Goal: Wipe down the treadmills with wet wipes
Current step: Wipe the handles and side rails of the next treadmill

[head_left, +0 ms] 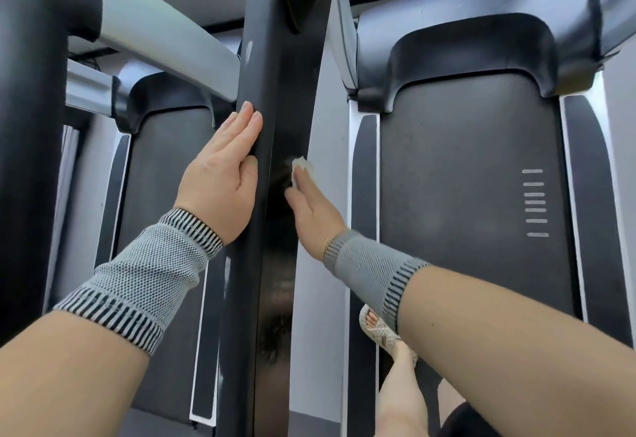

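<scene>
No brand, label or legible writing shows; the only marks we see are pale stripes (535, 202), a short column of horizontal bars on the right belt (475, 195).

The wipe (302, 167) is small, white and crumpled, pressed against the right face of the glossy black rail (275, 92) that runs up the middle of the view. The rail's surface looks smeared and dull around the wipe.

Our right hand (311, 209) presses the wipe to the rail with straight fingers laid together; the grip is flat, not pinching. Our left hand (225, 175) lies flat on the rail's left face, fingers straight and pressed together, holding nothing.

Both wrists wear grey knit bands with black-striped cuffs: the left band (137, 275) and the right band (368, 273).

Two treadmills lie below, one on either side of the rail: the left belt (161, 178) and the right belt, each dark grey with black side strips. Our sandalled foot (377, 328) stands at the right belt's inner edge.
</scene>
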### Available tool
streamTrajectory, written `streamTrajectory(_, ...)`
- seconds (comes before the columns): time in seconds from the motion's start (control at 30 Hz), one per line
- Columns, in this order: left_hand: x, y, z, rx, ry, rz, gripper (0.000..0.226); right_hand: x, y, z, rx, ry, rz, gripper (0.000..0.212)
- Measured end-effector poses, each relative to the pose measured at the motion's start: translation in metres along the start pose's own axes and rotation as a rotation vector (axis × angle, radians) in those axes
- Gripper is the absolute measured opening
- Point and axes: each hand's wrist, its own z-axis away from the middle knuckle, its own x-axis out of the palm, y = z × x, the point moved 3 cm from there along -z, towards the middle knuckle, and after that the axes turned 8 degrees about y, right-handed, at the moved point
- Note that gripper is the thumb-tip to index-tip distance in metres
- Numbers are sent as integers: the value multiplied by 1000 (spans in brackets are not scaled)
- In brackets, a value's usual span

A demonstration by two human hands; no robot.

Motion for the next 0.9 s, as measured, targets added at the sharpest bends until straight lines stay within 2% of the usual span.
streamTrajectory(0.13,2,-1,1,-7,-5,9,52,-13,-14,-40,29,79,-1,52)
streamTrajectory(0.33,2,-4,1,3,4,24,52,2,12,-1,30,-4,28,53)
streamTrajectory(0.5,3,-4,1,2,-9,36,52,-11,-5,-49,58,87,58,53)
streamTrajectory(0.67,4,-7,1,-8,-12,42,54,4,9,-4,-9,-8,75,54)
streamTrajectory(0.77,4,-7,1,-12,-19,42,53,-2,1,-18,-57,35,94,56)
streamTrajectory(0.9,3,-8,0,-7,-34,40,53,-15,-30,-48,-43,107,1,54)
